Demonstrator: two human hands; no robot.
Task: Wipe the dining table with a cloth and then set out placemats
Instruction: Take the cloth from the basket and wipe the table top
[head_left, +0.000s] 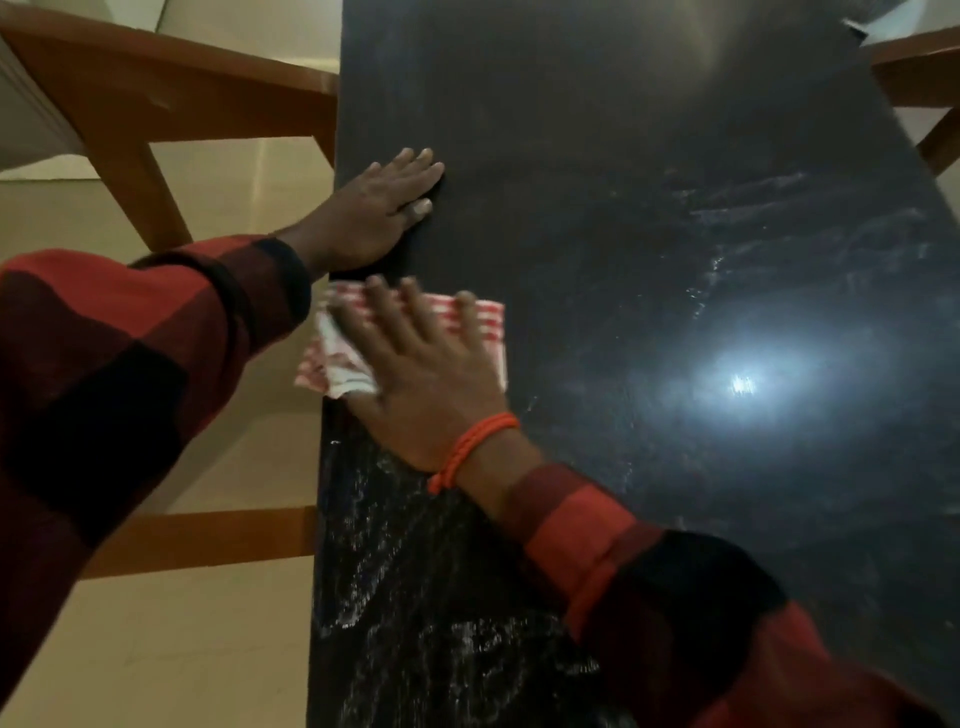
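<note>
Cloth, red-and-white striped, lies under the right hand, fingers spread flat; left hand presses flat-palmed on the dark table.

A dark, glossy tabletop fills most of the view, narrow and long, running away from the camera. A bright lamp glare reflects off it toward the right edge, with pale smears and streaks around it and more near the left edge. Past the left edge stands a brown wooden chair, and a wooden rail shows lower down on the same side. Another wooden piece sits off the far right corner. The floor is pale cream tile, dimly lit.
</note>
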